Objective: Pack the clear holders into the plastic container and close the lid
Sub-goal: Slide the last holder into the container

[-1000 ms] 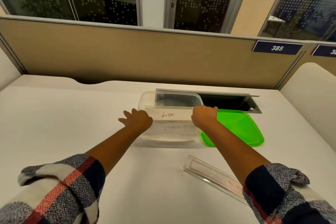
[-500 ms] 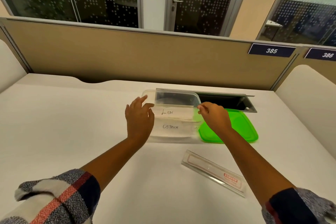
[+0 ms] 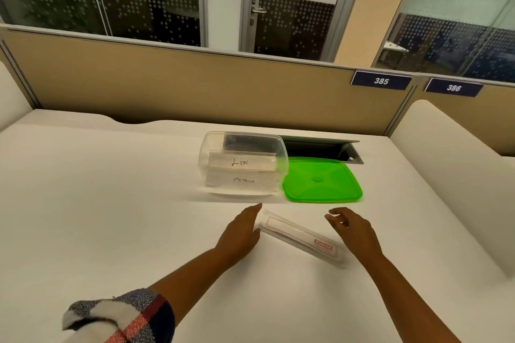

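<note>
A clear plastic container [image 3: 204, 153] stands open on the white desk. Inside it are two clear holders, one with a card reading LION [image 3: 241, 162] and another [image 3: 243, 180] below it. The green lid [image 3: 322, 180] lies flat on the desk, touching the container's right side. A third clear holder [image 3: 299, 237] with a red label lies slanted on the desk nearer to me. My left hand [image 3: 241, 231] is open with its fingers at the holder's left end. My right hand [image 3: 354, 227] hovers open just beyond the holder's right end, holding nothing.
A dark cable hatch [image 3: 323, 149] with a raised metal flap is sunk into the desk behind the lid. A tan partition [image 3: 195, 86] with number plates 385 and 386 runs along the desk's far edge. A white side panel [image 3: 451, 164] bounds the right.
Both hands have left the container and drawn back toward me. They now flank the slanted holder on the desk. The two holders stay inside the container.
</note>
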Demonstrator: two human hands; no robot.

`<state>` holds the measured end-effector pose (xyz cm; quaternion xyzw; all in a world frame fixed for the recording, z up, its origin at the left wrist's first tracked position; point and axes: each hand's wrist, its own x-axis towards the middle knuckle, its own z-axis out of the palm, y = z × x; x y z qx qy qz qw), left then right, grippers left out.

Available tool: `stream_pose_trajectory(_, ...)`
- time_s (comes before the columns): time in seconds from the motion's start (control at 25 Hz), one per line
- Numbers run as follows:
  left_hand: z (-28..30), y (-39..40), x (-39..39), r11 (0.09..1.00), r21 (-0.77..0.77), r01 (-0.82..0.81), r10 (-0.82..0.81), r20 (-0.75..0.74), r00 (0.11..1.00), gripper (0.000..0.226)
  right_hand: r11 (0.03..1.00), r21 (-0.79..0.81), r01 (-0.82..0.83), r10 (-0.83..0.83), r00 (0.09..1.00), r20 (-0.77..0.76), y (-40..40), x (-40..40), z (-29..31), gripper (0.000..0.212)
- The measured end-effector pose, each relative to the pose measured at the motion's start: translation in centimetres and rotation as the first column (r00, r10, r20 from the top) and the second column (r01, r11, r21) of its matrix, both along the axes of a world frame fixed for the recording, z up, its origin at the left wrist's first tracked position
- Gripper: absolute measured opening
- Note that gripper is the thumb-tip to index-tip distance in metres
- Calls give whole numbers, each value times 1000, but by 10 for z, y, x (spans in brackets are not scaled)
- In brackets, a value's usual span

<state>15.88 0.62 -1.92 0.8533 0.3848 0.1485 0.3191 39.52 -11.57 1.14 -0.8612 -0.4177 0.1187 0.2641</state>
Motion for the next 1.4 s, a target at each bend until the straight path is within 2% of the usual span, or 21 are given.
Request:
stream_pose_trajectory(0.08, -8, -1, 4, 992, -113, -53, 49, -35, 998, 61, 998, 50, 47, -42, 993, -110, -17, 6, -11, 34)
stream_pose_trajectory(0.2, -15, 3, 4, 979, -173, -107, 96, -71, 993, 59, 990, 69, 126, -106, 966, -235, -41, 14, -21, 35)
stream_pose_trajectory(0.36, -15, 11, 8, 962, -258, -84, 89, 7, 996, 66, 990, -61, 125, -137, 951, -278, -61, 5, -37, 32)
stream_pose_trajectory(0.44, -16, 10, 13, 950, -304, -73, 82, 15, 997, 73, 987, -67, 147, -160, 951, -265, -66, -3, -44, 25)
stream_pose_trajectory(0.6, -27, 3, 18, 967, -235, -96, 75, -95, 993, 69, 978, -96, 183, -200, 957, -210, -68, -13, -47, 18)
stream_pose_trajectory(0.92, -30, -7, 13, 976, -191, -104, 81, -122, 989, 68, 965, -60, 255, -262, 923, -281, -69, -17, -45, 15)
stream_pose_trajectory(1.16, -8, -3, 12, 965, -244, -99, 93, -37, 995, 64, 916, 128, 380, -303, 866, -399, -60, -31, -40, 12)
stream_pose_trajectory(1.4, 17, 1, 4, 947, -231, -222, 253, 114, 961, 60, 868, 252, 428, -252, 818, -518, -41, -45, -24, 19)
